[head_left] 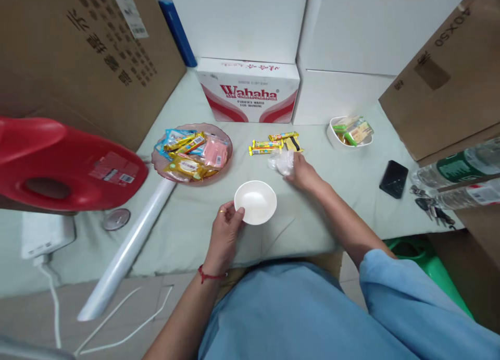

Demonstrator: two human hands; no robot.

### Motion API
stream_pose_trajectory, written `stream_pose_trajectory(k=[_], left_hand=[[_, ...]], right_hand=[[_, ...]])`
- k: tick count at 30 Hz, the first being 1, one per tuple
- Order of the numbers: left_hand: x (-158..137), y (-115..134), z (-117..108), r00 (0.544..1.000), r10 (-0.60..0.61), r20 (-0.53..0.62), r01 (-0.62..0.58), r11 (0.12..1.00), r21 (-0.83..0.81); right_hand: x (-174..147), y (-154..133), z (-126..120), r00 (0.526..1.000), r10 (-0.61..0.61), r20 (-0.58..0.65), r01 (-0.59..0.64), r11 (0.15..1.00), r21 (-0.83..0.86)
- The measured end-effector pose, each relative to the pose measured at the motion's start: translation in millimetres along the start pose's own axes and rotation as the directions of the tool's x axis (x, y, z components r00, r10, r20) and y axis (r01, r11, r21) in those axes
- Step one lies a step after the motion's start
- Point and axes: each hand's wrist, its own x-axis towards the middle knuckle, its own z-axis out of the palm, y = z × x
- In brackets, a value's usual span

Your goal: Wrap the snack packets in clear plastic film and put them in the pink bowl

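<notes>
The left hand's fingers pinch the near-left rim of the white bowl, which could tip if the thumb presses down, while beyond the bowl, slightly rightward, wrapped bars could slide if the clear bag gripped by the right hand's fingers drags across them.

Free room is found between the round pink transparent dish and slim yellow-wrapped bars. Nearer, passage is hindered by the round white bowl.
</notes>
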Motion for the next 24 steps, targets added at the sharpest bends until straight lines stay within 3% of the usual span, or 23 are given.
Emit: stream_pose_trajectory(k=[2,5,7,9,11,13,14,16,19,21,23,24], left_hand=[[-3.7,2.7,-3.9,1.000,-0.030,-0.007,0.030,1.000,-0.008],[-7.2,5.2,-8.4,0.997,-0.066,-0.026,0.066,0.998,-0.017],[-8.6,5.7,-4.0,0.996,-0.084,0.000,0.084,0.996,0.004],[-10.5,5.4,8.8,0.990,-0.105,0.096,0.100,0.994,0.050],[-13.9,4.9,28.3,0.963,-0.133,0.235,0.113,0.989,0.096],[-18.8,4.7,48.9,0.914,-0.159,0.372,0.124,0.986,0.115],[-21.5,5.0,57.7,0.887,-0.168,0.430,0.133,0.985,0.111],[-25.9,6.1,68.5,0.845,-0.173,0.506,0.143,0.985,0.097],[-28.2,6.7,63.7,0.856,-0.160,0.492,0.104,0.985,0.139],[-27.9,4.1,48.4,0.890,-0.147,0.431,0.058,0.976,0.211],[-27.9,-1.5,28.5,0.926,-0.145,0.348,0.052,0.963,0.263],[-28.2,-4.9,18.8,0.939,-0.153,0.310,0.064,0.958,0.279]], right_hand=[[-3.3,14.0,0.0,1.000,-0.009,0.030,0.008,0.999,0.037],[-40.2,31.0,-20.3,0.990,-0.036,-0.135,0.050,0.993,0.107],[-78.6,33.0,-36.1,0.966,-0.175,-0.190,0.203,0.969,0.138],[-117.5,26.3,-43.6,0.893,-0.425,-0.150,0.446,0.882,0.152],[-148.4,17.2,-41.8,0.795,-0.600,-0.091,0.607,0.787,0.113],[-168.2,16.2,-38.1,0.751,-0.657,-0.068,0.661,0.749,0.058],[-174.9,21.4,-38.9,0.762,-0.644,-0.073,0.647,0.762,0.034],[-184.5,44.8,-50.5,0.836,-0.537,-0.112,0.539,0.842,-0.007],[-190.1,104.1,-91.8,0.951,-0.220,-0.216,0.201,0.974,-0.109],[-180.0,147.7,-126.7,0.953,0.045,-0.300,-0.114,0.970,-0.216],[-151.6,184.5,-160.0,0.902,0.279,-0.330,-0.390,0.854,-0.344],[-130.5,198.8,-175.2,0.874,0.355,-0.331,-0.469,0.794,-0.387]])
